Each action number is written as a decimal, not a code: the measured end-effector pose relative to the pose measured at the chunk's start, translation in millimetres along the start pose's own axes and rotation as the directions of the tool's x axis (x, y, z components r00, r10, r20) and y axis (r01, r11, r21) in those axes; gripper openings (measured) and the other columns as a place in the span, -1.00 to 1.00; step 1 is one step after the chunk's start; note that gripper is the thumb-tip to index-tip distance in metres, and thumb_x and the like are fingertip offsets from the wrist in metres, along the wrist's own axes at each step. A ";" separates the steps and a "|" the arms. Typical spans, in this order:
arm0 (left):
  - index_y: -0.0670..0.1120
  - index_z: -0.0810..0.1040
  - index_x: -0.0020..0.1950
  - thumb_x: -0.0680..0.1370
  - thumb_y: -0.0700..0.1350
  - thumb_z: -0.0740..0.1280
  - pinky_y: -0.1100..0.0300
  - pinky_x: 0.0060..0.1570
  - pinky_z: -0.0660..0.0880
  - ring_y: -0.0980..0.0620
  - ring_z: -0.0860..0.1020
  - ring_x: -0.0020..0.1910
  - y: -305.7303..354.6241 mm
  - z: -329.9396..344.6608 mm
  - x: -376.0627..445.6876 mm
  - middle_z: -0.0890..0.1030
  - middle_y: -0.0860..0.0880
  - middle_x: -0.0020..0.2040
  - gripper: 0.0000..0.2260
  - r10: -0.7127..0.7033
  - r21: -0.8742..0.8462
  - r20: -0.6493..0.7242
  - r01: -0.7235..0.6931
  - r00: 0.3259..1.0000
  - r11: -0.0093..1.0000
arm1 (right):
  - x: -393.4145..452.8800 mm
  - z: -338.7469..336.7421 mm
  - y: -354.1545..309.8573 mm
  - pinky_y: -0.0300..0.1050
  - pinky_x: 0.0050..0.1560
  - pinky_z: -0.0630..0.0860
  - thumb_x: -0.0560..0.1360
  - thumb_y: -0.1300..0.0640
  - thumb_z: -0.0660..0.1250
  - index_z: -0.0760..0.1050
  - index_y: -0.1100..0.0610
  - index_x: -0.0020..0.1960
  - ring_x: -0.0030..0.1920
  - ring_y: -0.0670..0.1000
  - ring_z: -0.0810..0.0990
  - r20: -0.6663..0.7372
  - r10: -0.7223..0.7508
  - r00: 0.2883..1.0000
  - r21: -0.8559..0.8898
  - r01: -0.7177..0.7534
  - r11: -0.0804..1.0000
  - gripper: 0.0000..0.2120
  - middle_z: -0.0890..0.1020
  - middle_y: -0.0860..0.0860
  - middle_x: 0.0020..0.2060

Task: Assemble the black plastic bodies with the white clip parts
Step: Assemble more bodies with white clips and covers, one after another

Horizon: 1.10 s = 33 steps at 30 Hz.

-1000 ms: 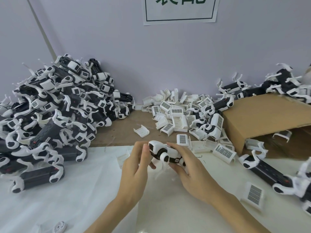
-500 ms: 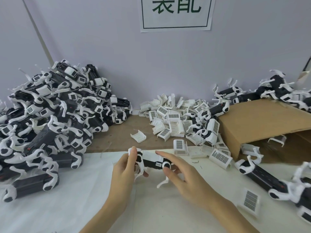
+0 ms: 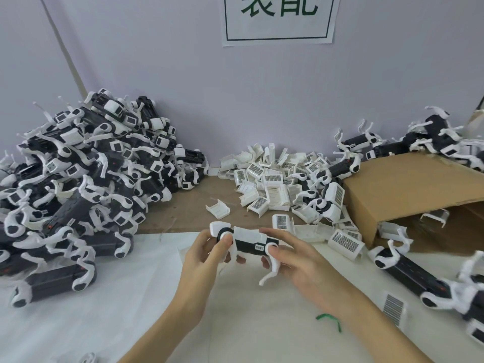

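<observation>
Right now I am holding the black body above the counter, long axis running left-right: left hand gripping its left end, right hand pinching its right.

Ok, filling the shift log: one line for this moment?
left hand: grips black plastic body with white clips | right hand: grips other end | above white sheet

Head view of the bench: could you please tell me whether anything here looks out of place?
One thing: a small green tie lies on the white sheet beside the right forearm, unlike the black and white parts around it. It is apart from the piles.
</observation>
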<state>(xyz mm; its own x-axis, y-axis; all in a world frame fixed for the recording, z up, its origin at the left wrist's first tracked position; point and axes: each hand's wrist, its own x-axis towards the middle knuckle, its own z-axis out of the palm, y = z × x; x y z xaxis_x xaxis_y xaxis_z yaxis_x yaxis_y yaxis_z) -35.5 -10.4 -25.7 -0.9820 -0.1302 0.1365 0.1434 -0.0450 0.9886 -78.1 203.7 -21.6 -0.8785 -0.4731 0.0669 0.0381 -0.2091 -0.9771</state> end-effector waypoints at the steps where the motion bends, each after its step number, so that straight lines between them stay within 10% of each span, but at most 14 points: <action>1: 0.05 0.63 0.28 0.54 0.26 0.37 -0.04 0.28 0.51 -0.14 0.66 0.17 -0.9 -3.2 0.3 0.74 0.00 0.17 -0.58 -0.001 0.003 0.038 0.000 0.999 1.000 | -1.2 -2.4 0.6 -0.02 0.32 0.49 0.47 0.08 0.49 0.63 -0.02 0.34 0.13 0.08 0.63 0.010 -0.010 1.000 -0.052 0.011 0.999 -0.58 0.66 0.13 0.06; 6: 0.22 0.52 0.36 0.56 0.21 0.45 0.38 0.13 0.47 0.16 0.60 0.24 -1.9 -10.0 -2.6 0.66 0.19 0.21 -0.61 0.146 0.256 0.121 -0.173 0.982 0.951 | -4.7 -6.2 -0.1 -0.01 0.49 0.34 0.59 0.26 0.45 0.45 -0.15 0.49 0.49 -0.04 0.45 0.078 -0.135 0.988 -0.363 0.154 0.919 -0.43 0.57 -0.06 0.39; 14: 0.12 0.63 0.30 0.42 0.24 0.60 0.42 0.11 0.46 0.14 0.63 0.17 -1.6 11.8 -13.6 0.65 0.21 0.18 -0.50 0.566 0.565 0.046 -0.489 0.823 0.665 | -4.9 6.6 11.7 0.08 0.47 0.42 0.64 0.47 0.21 0.34 -0.05 0.50 0.46 0.02 0.49 0.097 -0.131 0.987 -0.428 0.160 0.890 -0.42 0.56 -0.05 0.39; 22: 0.16 0.68 0.18 0.57 0.24 0.35 -0.02 0.24 0.56 0.06 0.67 0.17 -0.2 4.6 -4.1 0.74 0.05 0.11 -0.72 0.213 0.146 -0.073 -0.200 0.974 0.969 | -7.2 3.4 1.6 -0.19 0.42 0.43 0.68 0.22 0.32 0.43 -0.11 0.49 0.43 -0.15 0.50 0.059 -0.091 0.994 -0.372 0.107 0.922 -0.56 0.58 -0.21 0.38; 25: -0.06 0.69 0.28 0.75 0.25 0.09 -0.14 0.39 0.46 -0.12 0.64 0.30 -6.4 -0.7 0.7 0.73 -0.10 0.20 -0.49 0.110 -0.002 -0.044 -0.110 0.993 0.994 | -7.6 2.6 -2.8 -0.05 0.40 0.49 0.65 0.11 0.38 0.51 -0.14 0.42 0.30 -0.04 0.61 0.019 -0.089 0.996 -0.377 0.089 0.922 -0.62 0.66 -0.10 0.25; 33: -0.22 0.69 0.18 0.69 0.02 0.21 0.13 -0.03 0.61 -0.18 0.63 -0.12 -10.7 -6.2 8.8 0.71 -0.28 0.07 -0.62 -0.059 -0.279 0.010 0.059 0.998 0.958 | -7.0 6.1 -14.7 -0.14 -0.05 0.60 0.50 -0.26 0.41 0.62 -0.17 0.27 -0.12 -0.02 0.64 0.003 -0.051 0.999 -0.413 0.048 0.910 -0.62 0.64 0.00 -0.13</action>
<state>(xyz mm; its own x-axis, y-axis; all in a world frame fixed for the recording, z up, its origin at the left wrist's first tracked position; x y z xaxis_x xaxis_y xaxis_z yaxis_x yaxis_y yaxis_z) -44.9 -17.2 -35.5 -0.9899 -0.1174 0.0790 0.1137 -0.3274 0.9380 -69.6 204.9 -6.5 -0.8778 -0.4644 0.1175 -0.2039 0.1404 -0.9689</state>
